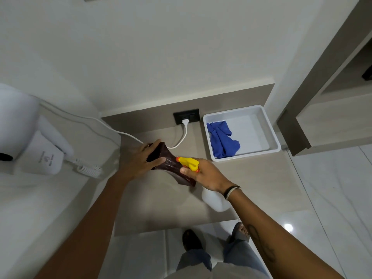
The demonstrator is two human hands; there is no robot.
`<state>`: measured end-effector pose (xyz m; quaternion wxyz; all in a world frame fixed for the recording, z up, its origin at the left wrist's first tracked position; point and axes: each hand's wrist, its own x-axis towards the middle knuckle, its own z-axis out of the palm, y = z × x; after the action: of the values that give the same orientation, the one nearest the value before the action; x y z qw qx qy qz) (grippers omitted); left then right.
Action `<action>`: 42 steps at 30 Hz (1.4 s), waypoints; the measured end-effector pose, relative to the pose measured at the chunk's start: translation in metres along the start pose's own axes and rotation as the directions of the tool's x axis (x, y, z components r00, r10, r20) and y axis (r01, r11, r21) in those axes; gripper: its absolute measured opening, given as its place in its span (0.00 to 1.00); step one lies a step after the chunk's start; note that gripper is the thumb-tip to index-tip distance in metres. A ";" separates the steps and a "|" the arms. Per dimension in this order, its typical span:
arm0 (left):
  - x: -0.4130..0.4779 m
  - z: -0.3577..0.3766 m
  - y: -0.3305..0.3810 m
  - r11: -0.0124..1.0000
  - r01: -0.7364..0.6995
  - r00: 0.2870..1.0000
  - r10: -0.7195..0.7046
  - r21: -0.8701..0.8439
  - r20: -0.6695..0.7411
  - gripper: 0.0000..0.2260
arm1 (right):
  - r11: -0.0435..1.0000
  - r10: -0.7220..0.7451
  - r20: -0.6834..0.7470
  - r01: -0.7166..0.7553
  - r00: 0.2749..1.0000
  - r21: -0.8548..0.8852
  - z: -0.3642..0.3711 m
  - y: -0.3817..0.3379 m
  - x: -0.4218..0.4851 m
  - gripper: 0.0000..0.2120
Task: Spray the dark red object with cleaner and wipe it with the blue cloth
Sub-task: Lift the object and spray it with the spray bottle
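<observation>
My left hand [141, 162] grips the upper end of the dark red object [173, 168], a glossy flared piece held tilted over the beige counter [161, 208]. In my right hand [205, 175] is a white spray bottle [216, 200] with a yellow trigger head [189, 163], its orange nozzle pointing at the dark red object from close range. The blue cloth [222, 138] lies crumpled in the left part of a white tray [267, 129] at the counter's back right, apart from both hands.
A white cord [184, 135] runs from a black wall socket [186, 116] across the counter behind the object. A white wall-mounted hair dryer [40, 146] with a coiled cable sits at the left. Glossy tiled floor [332, 198] and my feet lie below.
</observation>
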<state>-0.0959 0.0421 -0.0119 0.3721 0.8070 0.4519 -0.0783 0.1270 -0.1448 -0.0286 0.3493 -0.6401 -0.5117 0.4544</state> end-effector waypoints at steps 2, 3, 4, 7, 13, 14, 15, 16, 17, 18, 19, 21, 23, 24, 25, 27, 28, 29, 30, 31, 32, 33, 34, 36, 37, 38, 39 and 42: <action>-0.004 -0.001 -0.001 1.000 -0.007 1.000 0.007 -0.014 0.008 0.45 | 1.000 -0.001 -0.004 0.001 1.000 -0.009 0.001 -0.001 0.002 0.24; -0.005 -0.002 -0.001 1.000 -0.008 1.000 0.008 -0.016 0.012 0.46 | 1.000 -0.006 -0.005 0.005 1.000 -0.022 0.001 -0.001 0.002 0.24; -0.006 -0.003 -0.002 1.000 -0.010 1.000 0.010 -0.020 0.018 0.48 | 0.999 -0.008 -0.005 0.008 1.000 -0.037 0.001 -0.001 0.003 0.25; -0.009 -0.005 -0.003 0.998 -0.042 0.999 0.044 -0.053 0.032 0.53 | 0.997 0.010 -0.003 -0.010 1.000 -0.079 0.001 0.001 0.005 0.26; -0.011 -0.009 -0.010 0.993 -0.115 0.992 0.115 -0.005 0.053 0.58 | 0.991 0.036 0.019 -0.033 0.999 -0.133 -0.002 0.012 0.003 0.26; -0.010 -0.009 -0.010 0.993 -0.119 0.992 0.120 -0.009 0.044 0.57 | 0.988 0.043 0.020 -0.040 0.999 -0.147 -0.002 0.014 0.001 0.26; -0.010 -0.010 -0.009 0.992 -0.123 0.992 0.124 -0.006 0.030 0.56 | 0.987 0.054 0.022 -0.050 0.998 -0.153 -0.003 0.017 0.000 0.27; -0.009 -0.011 -0.008 0.992 -0.124 0.992 0.124 0.007 0.016 0.55 | 0.985 0.066 0.025 -0.061 0.997 -0.159 -0.003 0.019 -0.002 0.27; -0.009 -0.012 -0.006 0.992 -0.123 0.992 0.123 0.029 0.004 0.54 | 0.983 0.076 0.027 -0.071 0.997 -0.172 -0.004 0.022 -0.004 0.27; -0.010 -0.012 -0.005 0.991 -0.120 0.993 0.120 0.054 -0.007 0.54 | 0.978 0.085 0.023 -0.079 0.996 -0.194 -0.004 0.025 -0.005 0.27; -0.010 -0.013 -0.003 0.990 -0.120 0.992 0.122 0.079 -0.022 0.53 | 0.973 0.095 0.014 -0.090 0.995 -0.211 -0.005 0.029 -0.006 0.26; -0.011 -0.012 -0.001 0.984 -0.131 0.988 0.139 0.117 -0.062 0.50 | 0.969 0.124 -0.013 -0.124 0.992 -0.214 -0.006 0.034 -0.010 0.25; -0.013 -0.010 0.001 0.989 -0.113 0.987 0.123 0.091 -0.104 0.47 | 0.970 0.139 -0.040 -0.144 0.989 -0.195 -0.007 0.038 -0.013 0.25; -0.013 -0.009 0.001 0.994 -0.089 0.988 0.097 0.063 -0.124 0.46 | 0.973 0.139 -0.049 -0.146 0.989 -0.177 -0.008 0.039 -0.014 0.25; -0.014 -0.008 0.002 0.997 -0.063 0.988 0.067 0.033 -0.142 0.44 | 0.977 0.135 -0.055 -0.142 0.989 -0.157 -0.008 0.040 -0.015 0.25; -0.012 -0.006 0.003 0.999 -0.004 0.986 -0.001 -0.033 -0.164 0.37 | 0.982 0.123 -0.057 -0.129 0.991 -0.134 -0.008 0.038 -0.015 0.25; -0.011 -0.004 0.004 0.997 0.031 0.984 -0.043 -0.074 -0.171 0.34 | 0.984 0.114 -0.048 -0.120 0.992 -0.132 -0.007 0.036 -0.015 0.25; -0.010 -0.003 0.006 0.990 0.067 0.981 -0.088 -0.123 -0.173 0.31 | 0.986 0.101 -0.030 -0.104 0.994 -0.131 -0.007 0.032 -0.014 0.25; -0.008 -0.002 0.008 0.980 0.100 0.977 -0.130 -0.174 -0.171 0.29 | 0.988 0.078 -0.007 -0.079 0.997 -0.134 -0.005 0.028 -0.013 0.25; -0.006 -0.002 0.009 0.966 0.130 0.972 -0.168 -0.222 -0.163 0.28 | 0.988 0.052 0.016 -0.050 0.998 -0.146 -0.002 0.024 -0.012 0.26; -0.005 -0.002 0.011 0.951 0.161 0.966 -0.206 -0.263 -0.154 0.27 | 0.986 0.030 0.035 -0.024 0.999 -0.163 0.001 0.021 -0.011 0.26; -0.004 -0.001 0.014 0.935 0.195 0.957 -0.247 -0.295 -0.152 0.27 | 0.984 0.015 0.049 -0.006 0.999 -0.181 0.003 0.018 -0.010 0.26; -0.003 0.000 0.016 0.920 0.225 0.945 -0.287 -0.319 -0.159 0.26 | 0.980 0.008 0.054 0.003 0.999 -0.199 0.005 0.015 -0.008 0.26; -0.003 0.003 0.019 0.907 0.268 0.920 -0.341 -0.325 -0.193 0.25 | 0.977 0.006 0.045 0.004 0.999 -0.212 0.009 0.010 -0.005 0.26; -0.003 0.004 0.020 0.912 0.287 0.911 -0.355 -0.294 -0.209 0.25 | 0.980 0.006 0.037 0.002 0.999 -0.201 0.010 0.009 -0.005 0.26; -0.004 0.005 0.021 0.918 0.306 0.906 -0.362 -0.251 -0.220 0.26 | 0.982 0.004 0.028 0.001 1.000 -0.188 0.011 0.008 -0.005 0.26; -0.005 0.006 0.021 0.923 0.319 0.904 -0.364 -0.214 -0.222 0.27 | 0.984 0.003 0.020 0.000 1.000 -0.179 0.012 0.007 -0.005 0.25; -0.006 0.007 0.017 0.937 0.286 0.919 -0.328 -0.201 -0.221 0.30 | 0.990 0.027 0.002 -0.026 1.000 -0.139 0.013 0.008 -0.005 0.25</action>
<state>-0.0847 0.0278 -0.0053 0.3601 0.6958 0.6215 0.0046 0.1176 -0.1520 -0.0392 0.2969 -0.6688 -0.5341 0.4234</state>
